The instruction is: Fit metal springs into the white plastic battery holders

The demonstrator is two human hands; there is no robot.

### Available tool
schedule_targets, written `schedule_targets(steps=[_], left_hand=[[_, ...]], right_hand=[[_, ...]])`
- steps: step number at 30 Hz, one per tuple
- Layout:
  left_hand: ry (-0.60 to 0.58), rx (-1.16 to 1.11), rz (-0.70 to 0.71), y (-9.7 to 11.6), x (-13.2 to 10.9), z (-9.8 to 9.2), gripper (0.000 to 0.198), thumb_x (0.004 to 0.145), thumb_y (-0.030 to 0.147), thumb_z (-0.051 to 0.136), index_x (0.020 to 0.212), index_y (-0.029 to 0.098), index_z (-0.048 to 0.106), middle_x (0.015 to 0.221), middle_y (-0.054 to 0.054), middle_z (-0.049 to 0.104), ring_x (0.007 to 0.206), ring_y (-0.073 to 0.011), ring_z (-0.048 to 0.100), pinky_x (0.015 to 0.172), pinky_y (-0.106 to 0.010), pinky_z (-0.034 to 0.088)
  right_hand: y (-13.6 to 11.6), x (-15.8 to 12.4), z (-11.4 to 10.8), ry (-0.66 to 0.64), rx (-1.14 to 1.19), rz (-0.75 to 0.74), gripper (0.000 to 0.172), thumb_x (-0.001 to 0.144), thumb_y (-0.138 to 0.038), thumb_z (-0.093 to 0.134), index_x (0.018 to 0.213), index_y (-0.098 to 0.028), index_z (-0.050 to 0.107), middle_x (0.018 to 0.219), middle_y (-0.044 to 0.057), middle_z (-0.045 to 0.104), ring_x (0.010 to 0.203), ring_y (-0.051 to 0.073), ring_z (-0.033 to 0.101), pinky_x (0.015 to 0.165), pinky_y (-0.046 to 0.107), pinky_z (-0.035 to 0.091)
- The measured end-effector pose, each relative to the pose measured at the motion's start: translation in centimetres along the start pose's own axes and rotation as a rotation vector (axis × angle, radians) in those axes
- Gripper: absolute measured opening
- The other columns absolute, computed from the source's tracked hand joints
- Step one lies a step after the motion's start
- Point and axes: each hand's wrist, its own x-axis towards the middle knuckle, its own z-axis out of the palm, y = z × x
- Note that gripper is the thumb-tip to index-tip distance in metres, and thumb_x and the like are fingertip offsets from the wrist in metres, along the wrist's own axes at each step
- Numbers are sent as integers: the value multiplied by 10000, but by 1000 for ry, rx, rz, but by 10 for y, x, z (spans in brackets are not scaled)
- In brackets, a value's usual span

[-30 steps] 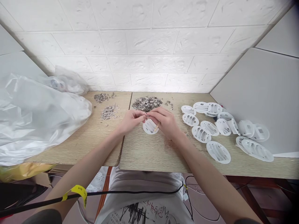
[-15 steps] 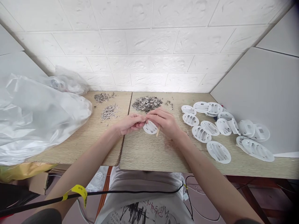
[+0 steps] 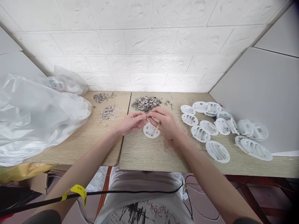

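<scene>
My left hand [image 3: 134, 121] and my right hand [image 3: 163, 120] meet fingertip to fingertip over the middle of the table. Between their pinched tips is a small metal piece [image 3: 147, 118], mostly covered by the fingers. A thin wooden stick [image 3: 158, 126] is also tucked in my right hand, its end pointing down. Just below the hands lies a round white plastic battery holder [image 3: 150, 132] with slots facing up. Behind them rises a heap of small metal pieces [image 3: 146, 103].
Several white battery holders [image 3: 217, 151] spread over the table's right side. Two smaller piles of metal pieces [image 3: 108, 112] lie left of the seam. A large clear plastic bag [image 3: 42, 115] bulges at the left. A black cable [image 3: 130, 192] crosses my lap.
My hands have risen slightly off the white battery holder, so more of it shows. The stick in my right hand has tilted and shifted up a little.
</scene>
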Motion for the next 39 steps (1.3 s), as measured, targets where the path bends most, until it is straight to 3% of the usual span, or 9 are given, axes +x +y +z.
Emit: schedule_targets(steps=[3,6,11,16,21,29,33,36,39], left_hand=[[49,44,129,-2,1,0,402,711,422,737,993,181,581,726,13,580,487,-37,405,393,-165,257],[72,108,218,-4,2,1,373,681,376,765,933,161,593,734,6,604,475,-25,389,412,-176,273],[154,215,275,-5,4,2,291,744,371,673,913,134,656,716,-14,634,468,-39,383,445,-207,294],[154,331,315,-3,5,3,192,771,300,596,804,124,665,637,1,597,466,-43,363,461,-209,279],[127,373,290,-6,6,0,181,782,280,556,707,136,637,553,29,495,439,-44,317,439,-208,237],[0,132,153,-13,10,-6,211,786,326,590,708,136,638,616,2,516,489,-52,374,422,-178,252],[83,108,174,-12,9,-4,203,751,332,645,744,133,690,598,3,554,463,-46,367,421,-191,281],[159,82,206,-11,9,-2,249,711,342,699,847,134,717,718,-27,654,473,-47,422,450,-206,349],[152,16,198,-10,9,-1,331,668,358,752,907,134,712,775,-45,682,515,-58,481,507,-216,410]], right_hand=[[0,0,0,31,-11,31,156,911,-174,501,923,-196,656,868,76,649,778,164,600,677,311,507],[0,0,1,62,-11,41,146,902,-162,514,919,-198,654,856,68,647,770,159,600,675,302,507],[1,-1,2,64,-22,34,131,897,-160,529,924,-185,655,862,76,648,784,165,605,682,301,506],[1,-1,2,15,-21,28,154,920,-174,502,927,-186,655,875,79,652,798,168,602,690,310,499],[2,-1,3,-6,-25,21,168,934,-195,489,946,-187,657,884,87,653,816,177,601,698,319,501],[3,-1,1,-18,-12,5,218,951,-204,453,995,-208,667,909,86,656,849,182,603,717,326,505],[5,-2,3,-16,-19,-11,205,945,-215,473,956,-202,677,867,79,654,798,171,596,684,314,498],[4,-3,4,-13,-7,-9,203,940,-218,482,941,-190,683,850,82,657,776,167,595,665,306,500],[2,-2,5,0,20,23,205,937,-218,484,955,-193,686,865,88,663,801,176,611,684,319,517]])
